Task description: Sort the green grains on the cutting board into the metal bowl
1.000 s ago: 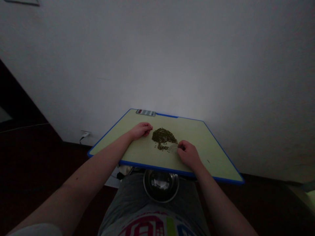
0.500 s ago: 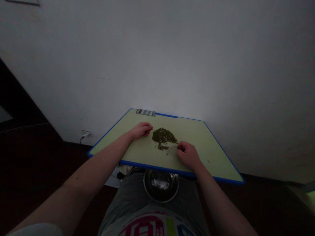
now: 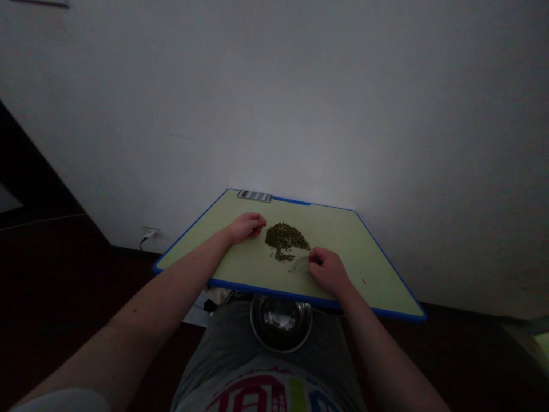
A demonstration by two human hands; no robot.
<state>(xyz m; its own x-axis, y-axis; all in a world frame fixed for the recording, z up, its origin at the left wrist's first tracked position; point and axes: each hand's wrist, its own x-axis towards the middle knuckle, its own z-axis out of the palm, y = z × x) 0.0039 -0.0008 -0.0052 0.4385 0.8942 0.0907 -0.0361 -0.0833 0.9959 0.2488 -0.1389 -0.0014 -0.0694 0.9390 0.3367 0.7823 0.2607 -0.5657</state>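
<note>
A pile of small green-brown beans (image 3: pixel 283 235) lies on the pale yellow tabletop (image 3: pixel 343 229), with a loose strip of them trailing at its near side. My right hand (image 3: pixel 328 268) is closed, thumb and fingers pinching a clear plastic protractor (image 3: pixel 299 264) whose curved edge points left. The protractor is low over or on the tabletop, just nearer to me than the pile; I cannot tell if it touches. Left of the pile, my left hand (image 3: pixel 247 227) rests on the table with fingers curled and pressed together. Whatever is in its fingertips, if anything, is hidden.
A phone-like flat thing (image 3: pixel 254 195) lies at the far left table edge. A metal bowl (image 3: pixel 281 343) sits on my lap below the near edge. A small dark sliver (image 3: pixel 363 281) lies right of my right wrist. The wall (image 3: pixel 300 114) stands behind the table.
The protractor has shifted slightly nearer to me, away from the loose beans; a bean or two now lie apart by its left tip. My left hand has stayed in place.
</note>
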